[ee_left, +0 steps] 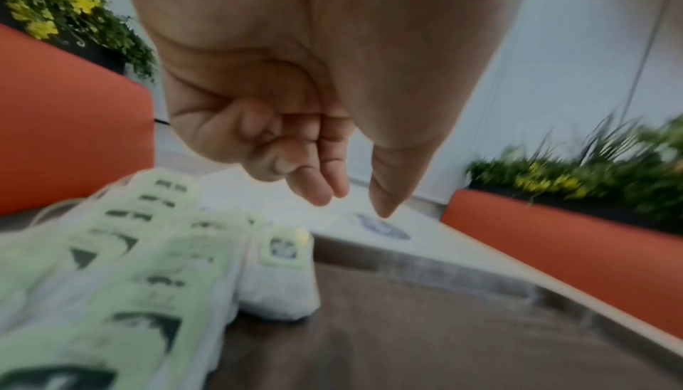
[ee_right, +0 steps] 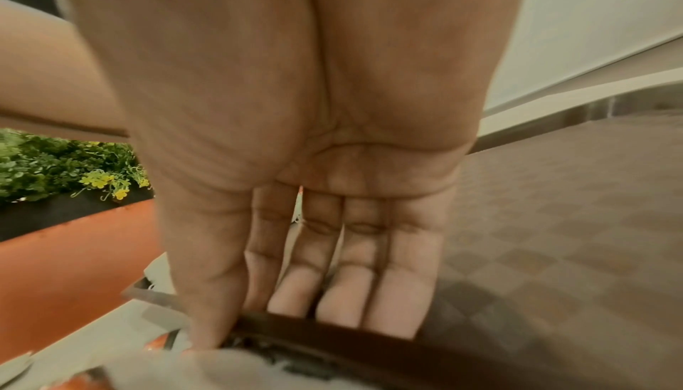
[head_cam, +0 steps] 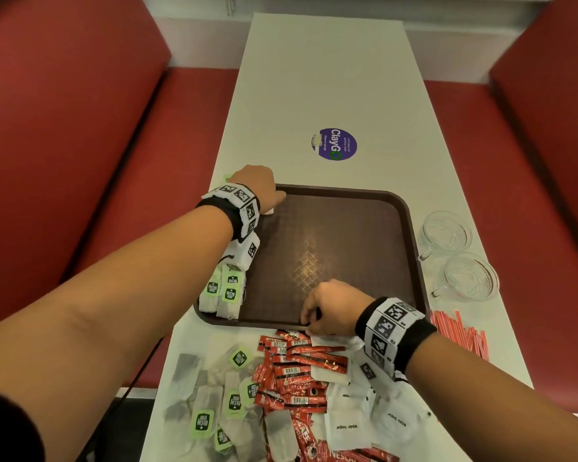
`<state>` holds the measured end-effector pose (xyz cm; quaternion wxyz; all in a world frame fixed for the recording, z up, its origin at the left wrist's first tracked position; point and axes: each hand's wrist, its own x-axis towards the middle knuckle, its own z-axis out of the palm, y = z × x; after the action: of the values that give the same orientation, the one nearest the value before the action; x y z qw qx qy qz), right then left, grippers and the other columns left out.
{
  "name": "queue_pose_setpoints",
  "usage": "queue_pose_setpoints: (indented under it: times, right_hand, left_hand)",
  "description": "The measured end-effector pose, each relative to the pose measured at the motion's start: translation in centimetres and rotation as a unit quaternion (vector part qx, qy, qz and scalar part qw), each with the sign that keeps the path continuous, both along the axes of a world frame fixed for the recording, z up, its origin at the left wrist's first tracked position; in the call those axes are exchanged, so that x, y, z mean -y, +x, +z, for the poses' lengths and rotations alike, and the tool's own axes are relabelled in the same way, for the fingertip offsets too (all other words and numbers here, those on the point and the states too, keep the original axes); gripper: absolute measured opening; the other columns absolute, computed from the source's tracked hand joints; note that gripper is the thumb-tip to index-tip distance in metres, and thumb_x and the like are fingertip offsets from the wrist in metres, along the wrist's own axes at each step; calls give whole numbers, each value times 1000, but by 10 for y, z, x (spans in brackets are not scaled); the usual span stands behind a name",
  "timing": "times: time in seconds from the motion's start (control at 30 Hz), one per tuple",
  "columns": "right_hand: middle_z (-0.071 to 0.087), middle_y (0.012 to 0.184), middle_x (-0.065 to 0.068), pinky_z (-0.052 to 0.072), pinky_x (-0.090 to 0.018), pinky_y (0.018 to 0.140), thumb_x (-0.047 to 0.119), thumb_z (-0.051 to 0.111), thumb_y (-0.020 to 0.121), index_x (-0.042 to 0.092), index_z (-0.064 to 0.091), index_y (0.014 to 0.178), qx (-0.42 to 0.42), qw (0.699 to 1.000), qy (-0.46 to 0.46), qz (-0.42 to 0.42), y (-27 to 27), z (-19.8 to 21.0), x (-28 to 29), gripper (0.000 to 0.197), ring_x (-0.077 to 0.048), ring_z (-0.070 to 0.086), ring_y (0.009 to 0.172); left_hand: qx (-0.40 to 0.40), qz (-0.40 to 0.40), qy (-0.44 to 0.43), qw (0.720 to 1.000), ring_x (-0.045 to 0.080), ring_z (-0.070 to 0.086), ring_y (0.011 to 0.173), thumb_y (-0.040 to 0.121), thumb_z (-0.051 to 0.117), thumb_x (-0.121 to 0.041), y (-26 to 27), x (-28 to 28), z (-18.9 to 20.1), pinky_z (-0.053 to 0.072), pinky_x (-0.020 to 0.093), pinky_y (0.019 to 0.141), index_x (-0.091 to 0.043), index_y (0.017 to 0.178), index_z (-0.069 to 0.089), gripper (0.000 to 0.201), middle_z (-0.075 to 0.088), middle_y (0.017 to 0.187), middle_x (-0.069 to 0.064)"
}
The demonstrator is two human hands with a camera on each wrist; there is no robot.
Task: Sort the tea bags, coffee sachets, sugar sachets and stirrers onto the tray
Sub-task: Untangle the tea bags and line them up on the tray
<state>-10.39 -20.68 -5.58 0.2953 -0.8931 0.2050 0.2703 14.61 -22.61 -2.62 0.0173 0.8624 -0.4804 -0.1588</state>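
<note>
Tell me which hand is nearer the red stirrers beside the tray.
Right. The right hand rests at the tray's near edge, just left of the stirrers; the left hand is at the far left corner, much farther away.

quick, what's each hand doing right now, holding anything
Left hand: fingers loosely curled, holding nothing, above the tea bags on the tray.
Right hand: fingers straight, resting on the tray's near rim, gripping nothing.
</note>
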Motion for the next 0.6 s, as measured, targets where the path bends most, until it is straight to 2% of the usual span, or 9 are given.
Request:
queue_pose_setpoints:
  times: [0.03, 0.07, 0.13, 0.2, 0.27, 0.37, 0.5, 0.6]
  right_hand:
    - [72, 98, 11, 48, -22, 76, 31, 73, 87, 27, 75, 106, 1, 1000, -12, 2, 0, 2, -3, 20, -9, 62, 87]
    - [71, 101, 10, 48, -24, 78, 33, 72, 87, 26, 73, 110, 4, 1000, -24, 6, 0, 5, -7, 24, -10, 61, 88]
    - [69, 106, 6, 49, -28, 78, 37, 70, 88, 23, 67, 118, 22, 999, -41, 13, 3, 9, -17, 33, -14, 60, 92]
    - [66, 107, 3, 46, -30, 77, 38, 69, 87, 22, 65, 116, 59, 996, -52, 28, 9, 12, -30, 33, -20, 61, 97]
    - [64, 106, 0, 50, -33, 81, 40, 69, 86, 22, 67, 113, 93, 992, -53, 59, 17, 14, -45, 33, -23, 61, 98]
    - [65, 112, -4, 51, -37, 87, 38, 67, 89, 21, 67, 119, 106, 986, -62, 109, 32, 12, -69, 34, -26, 61, 103]
    - [64, 124, -8, 49, -38, 90, 29, 65, 92, 19, 62, 130, 87, 978, -79, 172, 52, 2, -95, 40, -30, 59, 112]
    - [64, 121, -12, 52, -40, 85, 15, 61, 91, 16, 61, 130, 58, 966, -112, 226, 63, -4, -108, 39, -34, 61, 109]
  left_hand:
    - [-15, -8, -25, 1000, 21, 60, 84, 91, 59, -46, -5, -12, 8, 48, 31, 73, -17, 91, 65, 30, 66, 93, 1]
    - [-35, -15, -46, 998, 18, 59, 87, 92, 59, -47, -11, -26, 16, 47, 30, 75, -21, 95, 65, 27, 64, 92, -4]
    - [-65, -42, -61, 995, 11, 57, 82, 92, 60, -48, -24, -62, 29, 41, 27, 72, -26, 94, 63, 22, 61, 86, -12]
    - [-81, -74, -36, 993, 6, 56, 78, 91, 62, -46, -34, -102, 33, 38, 26, 67, -28, 95, 63, 19, 63, 84, -12]
    - [-94, -91, 11, 991, 5, 57, 76, 91, 64, -44, -42, -140, 31, 39, 26, 65, -29, 95, 64, 15, 65, 86, -11]
    - [-93, -98, 86, 987, 9, 60, 82, 88, 68, -37, -47, -193, 16, 45, 25, 70, -30, 97, 69, 11, 67, 90, -11]
    - [-103, -87, 163, 977, 9, 61, 93, 82, 75, -39, -42, -248, -12, 50, 28, 85, -32, 106, 68, 26, 67, 103, -13]
    - [-90, -86, 172, 977, 12, 57, 103, 78, 79, -41, -43, -275, -27, 48, 31, 92, -30, 118, 63, 44, 59, 113, -11]
